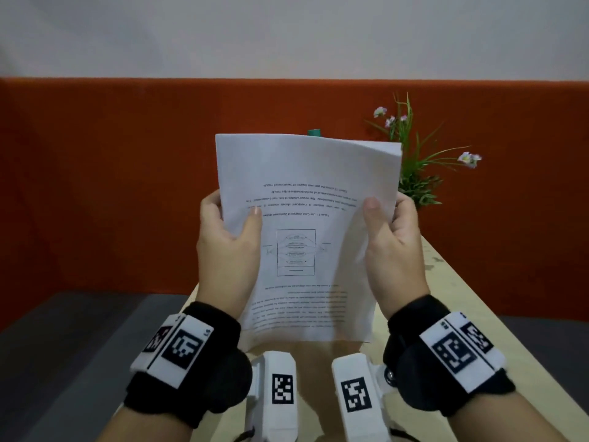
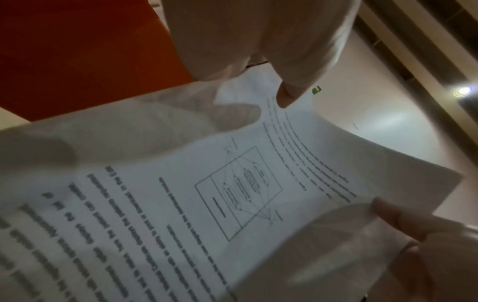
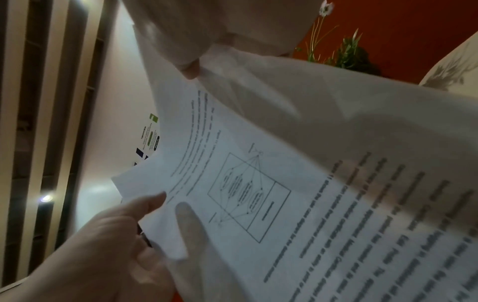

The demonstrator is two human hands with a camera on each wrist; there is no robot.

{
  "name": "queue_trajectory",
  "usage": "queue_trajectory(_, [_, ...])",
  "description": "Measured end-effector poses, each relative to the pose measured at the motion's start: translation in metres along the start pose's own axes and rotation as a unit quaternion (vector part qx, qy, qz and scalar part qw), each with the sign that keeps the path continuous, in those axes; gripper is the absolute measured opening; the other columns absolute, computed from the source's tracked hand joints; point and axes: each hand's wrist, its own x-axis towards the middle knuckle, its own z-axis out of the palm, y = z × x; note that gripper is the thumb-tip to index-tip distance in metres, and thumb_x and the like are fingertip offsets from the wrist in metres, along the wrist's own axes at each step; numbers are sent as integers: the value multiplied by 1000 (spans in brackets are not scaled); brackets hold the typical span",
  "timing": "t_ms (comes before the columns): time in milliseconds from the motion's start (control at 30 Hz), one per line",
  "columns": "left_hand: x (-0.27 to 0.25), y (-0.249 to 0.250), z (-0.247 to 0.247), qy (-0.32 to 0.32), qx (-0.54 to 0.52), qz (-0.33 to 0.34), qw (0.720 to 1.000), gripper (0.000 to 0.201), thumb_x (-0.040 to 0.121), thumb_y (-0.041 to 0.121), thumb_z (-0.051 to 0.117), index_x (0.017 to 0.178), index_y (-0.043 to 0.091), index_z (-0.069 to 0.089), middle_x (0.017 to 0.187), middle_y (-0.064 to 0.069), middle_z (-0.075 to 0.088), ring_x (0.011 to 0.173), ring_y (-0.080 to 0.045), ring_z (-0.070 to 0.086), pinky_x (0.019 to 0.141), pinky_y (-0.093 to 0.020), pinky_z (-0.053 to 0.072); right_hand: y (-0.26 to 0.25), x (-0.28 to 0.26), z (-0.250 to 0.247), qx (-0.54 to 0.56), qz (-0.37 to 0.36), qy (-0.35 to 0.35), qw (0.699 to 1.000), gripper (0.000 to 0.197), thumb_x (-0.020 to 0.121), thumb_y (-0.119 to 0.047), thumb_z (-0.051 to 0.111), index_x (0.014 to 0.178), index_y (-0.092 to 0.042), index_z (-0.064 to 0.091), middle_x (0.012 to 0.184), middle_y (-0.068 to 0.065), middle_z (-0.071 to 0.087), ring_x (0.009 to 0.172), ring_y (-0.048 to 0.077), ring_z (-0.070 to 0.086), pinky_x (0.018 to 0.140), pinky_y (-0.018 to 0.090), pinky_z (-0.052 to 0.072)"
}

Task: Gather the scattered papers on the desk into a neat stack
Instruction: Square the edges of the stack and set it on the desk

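Note:
A stack of printed white papers stands upright over the light wooden desk, text and a boxed diagram facing me upside down. My left hand grips its left edge, thumb on the front and fingers behind. My right hand grips the right edge the same way. At the top right corner the sheets fan apart slightly. In the left wrist view the papers fill the frame, with my left thumb on them. The right wrist view shows the same papers with my right thumb at the edge.
An orange partition runs along the back of the desk. A small plant with pink flowers stands at the back right, just behind the papers. A green object peeks over the stack's top edge. Grey floor lies left of the desk.

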Motion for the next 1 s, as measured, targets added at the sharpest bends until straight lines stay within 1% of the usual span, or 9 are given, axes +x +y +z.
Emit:
queue_trajectory(133, [0, -4, -4, 11, -3, -13, 1000, 18, 94, 19, 56, 110, 27, 50, 102, 10, 66, 94, -9, 67, 77, -28, 57, 1, 1, -6, 23, 3, 29, 999, 15, 96, -31, 53, 105, -37, 42, 101, -12, 63, 84, -4, 64, 72, 21, 53])
queue_trajectory(200, [-4, -8, -5, -7, -11, -33, 999, 17, 93, 18, 57, 106, 29, 53, 105, 9, 69, 97, -12, 68, 84, -35, 57, 5, -1, -9, 30, 28, 15, 999, 22, 95, -31, 54, 112, -34, 41, 101, -14, 65, 83, -6, 66, 74, 21, 56])
queue_trajectory(267, [-6, -7, -5, -18, -6, -35, 999, 18, 94, 15, 56, 99, 33, 55, 108, 6, 69, 101, -15, 68, 90, -43, 56, 5, -4, -8, -7, 34, -8, 999, 10, 96, -34, 52, 106, -35, 49, 103, -12, 66, 89, 0, 66, 80, 29, 58])
queue_trajectory(433, [-1, -1, -4, -7, -7, -8, 1000, 22, 94, 12, 54, 95, 34, 54, 106, 8, 69, 99, -12, 69, 88, -40, 57, -4, 0, -5, -31, 7, -3, 999, 10, 100, -29, 47, 93, -36, 50, 99, -13, 64, 92, 8, 65, 79, 32, 56])
queue_trajectory(567, [-11, -8, -5, -6, -3, -39, 999, 25, 94, 11, 53, 93, 35, 54, 107, 5, 69, 102, -18, 68, 92, -47, 55, 5, -11, -5, -50, 42, -2, 998, 19, 103, -23, 40, 95, -36, 52, 98, -15, 64, 91, 6, 63, 82, 33, 53])
queue_trajectory(733, [-10, -13, -7, 3, -7, -41, 999, 27, 93, 10, 54, 95, 36, 54, 108, 8, 69, 102, -13, 67, 90, -38, 55, 6, -8, -6, -53, 44, -4, 998, 22, 103, -19, 39, 95, -35, 53, 100, -10, 66, 95, 12, 65, 81, 34, 54])
queue_trajectory(833, [-20, -20, -8, -33, 4, -62, 998, 29, 96, 8, 52, 95, 37, 51, 103, 16, 66, 95, 2, 64, 81, -23, 52, 13, -16, -6, -62, 61, -5, 996, 22, 103, -19, 39, 97, -34, 54, 103, -10, 66, 99, 13, 64, 86, 37, 53])
queue_trajectory(900, [-23, -25, -8, -46, 15, -68, 997, 28, 97, 9, 51, 97, 37, 50, 103, 16, 65, 94, 4, 62, 77, -18, 49, 21, -20, -8, -71, 68, -5, 995, 22, 103, -20, 39, 97, -35, 53, 105, -9, 66, 102, 16, 63, 88, 39, 52])
queue_trajectory(1000, [-24, -31, -10, -51, 26, -81, 995, 24, 97, 8, 51, 111, 27, 51, 107, 14, 65, 96, 3, 62, 77, -17, 49, 29, -26, -13, -96, 92, -24, 991, 19, 103, -19, 38, 100, -34, 50, 103, -14, 62, 98, 9, 60, 78, 27, 48])
